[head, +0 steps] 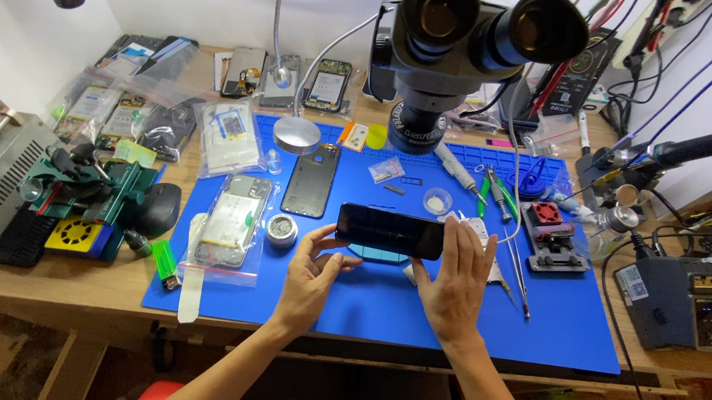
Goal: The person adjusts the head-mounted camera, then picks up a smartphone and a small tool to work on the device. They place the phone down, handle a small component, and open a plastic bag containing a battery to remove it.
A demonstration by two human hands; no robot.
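Spreading across the wooden table (29, 282), a blue mat (379, 307) carries nearly everything at hand. Above its far edge hangs a stereo microscope (471, 33), its eyepieces turned toward the wearer. To the right sits a grey soldering station (678, 303); to the left, a green clamp fixture (91, 186).

Held just above the middle of the mat is the phone (390, 230), a dark slab with its screen side up. Its long axis runs left to right, almost parallel to the near edge of the table, so each short end points at one hand. The left hand (312, 281) takes the left end: thumb on the near edge, fingers curled round the corner, a grip clamped on the phone. The right hand (457, 285) meets the right end with fingers stretched flat and pressed against the edge and underside, also closed on the phone, though more a bracing hold than a pinch. Both hands lie on the near side of the phone, wrists below it, and neither is clearly closer than the other.

Left of the phone lies a black back cover (313, 178), its long axis pointing away, crosswise to the phone. Beside that, a bagged phone frame (233, 219). Tweezers (518, 270) lie just right of the right hand. A small round tin (282, 229) sits near the left thumb.
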